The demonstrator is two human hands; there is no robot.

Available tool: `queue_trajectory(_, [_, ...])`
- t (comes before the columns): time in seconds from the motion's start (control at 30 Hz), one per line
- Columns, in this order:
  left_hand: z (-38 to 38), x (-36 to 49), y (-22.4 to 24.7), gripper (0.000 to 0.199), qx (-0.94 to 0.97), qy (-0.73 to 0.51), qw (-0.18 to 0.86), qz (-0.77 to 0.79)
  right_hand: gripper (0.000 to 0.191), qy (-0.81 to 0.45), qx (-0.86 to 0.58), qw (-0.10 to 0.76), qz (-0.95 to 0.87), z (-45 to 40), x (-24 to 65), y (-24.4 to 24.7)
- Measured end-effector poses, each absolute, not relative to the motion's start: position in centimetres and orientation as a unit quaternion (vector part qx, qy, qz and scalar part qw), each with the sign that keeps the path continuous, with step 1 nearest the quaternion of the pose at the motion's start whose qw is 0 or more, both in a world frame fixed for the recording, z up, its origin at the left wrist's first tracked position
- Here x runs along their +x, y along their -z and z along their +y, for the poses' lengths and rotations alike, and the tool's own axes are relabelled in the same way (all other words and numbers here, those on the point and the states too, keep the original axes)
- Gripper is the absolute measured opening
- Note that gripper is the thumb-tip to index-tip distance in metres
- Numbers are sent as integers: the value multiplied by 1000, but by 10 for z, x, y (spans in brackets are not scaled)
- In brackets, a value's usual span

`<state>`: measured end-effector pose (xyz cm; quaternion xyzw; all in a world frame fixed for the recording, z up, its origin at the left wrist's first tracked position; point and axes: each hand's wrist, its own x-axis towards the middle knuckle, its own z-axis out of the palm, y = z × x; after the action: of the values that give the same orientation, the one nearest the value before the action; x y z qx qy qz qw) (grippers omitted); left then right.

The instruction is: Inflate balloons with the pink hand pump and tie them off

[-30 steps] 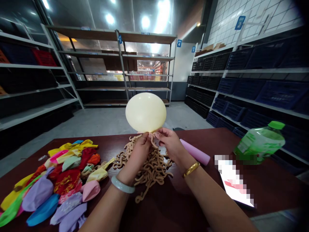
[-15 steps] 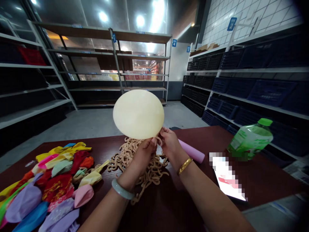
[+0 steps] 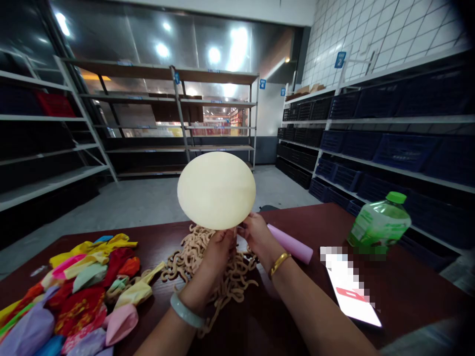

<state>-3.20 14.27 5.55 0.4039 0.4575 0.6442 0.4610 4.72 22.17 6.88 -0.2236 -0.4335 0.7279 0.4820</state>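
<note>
A pale yellow inflated balloon (image 3: 216, 190) hovers above the table's far edge, its underside meeting my fingers. My left hand (image 3: 219, 249), with a pale bangle at the wrist, is closed in a pinch at the balloon's lower end. Close beside it my right hand (image 3: 256, 231), wearing a gold bangle, also pinches at the base of the balloon. The neck is mostly hidden by my fingers, and any small piece between them is too hard to make out. Below and behind my hands lies a pile of tan curly strands (image 3: 193, 247).
Colourful deflated balloons (image 3: 85, 291) cover the table's left side. To the right are a pink-purple cylinder (image 3: 291, 243), a lit phone (image 3: 349, 291) and a green-capped bottle (image 3: 382, 222). Beyond the dark red table (image 3: 297, 212) stand shelves (image 3: 218, 148) and dark crates (image 3: 404, 148).
The whole scene sits lower in view as the camera tilts up. Both hands still pinch at the balloon's base; a tan loop seen between them earlier is now less visible.
</note>
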Motion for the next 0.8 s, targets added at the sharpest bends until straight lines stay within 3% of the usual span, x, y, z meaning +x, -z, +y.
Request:
queue_trajectory(0.17, [151,-61,-49,37,419,-663,335,522,32,-745,-232,389,-489,207,45,-69])
queue_trajectory(0.33, [151,-68,-47,22,535,-594,162,578,36,-785,-208,365,-454,204,44,-65])
queue_trajectory(0.53, [143,-60,-53,24,586,-570,167,552,31,-783,-213,386,-439,210,46,-55])
queue_trajectory(0.8, [150,-75,-48,26,504,-515,93,687,15,-762,-304,352,-450,265,9,-41])
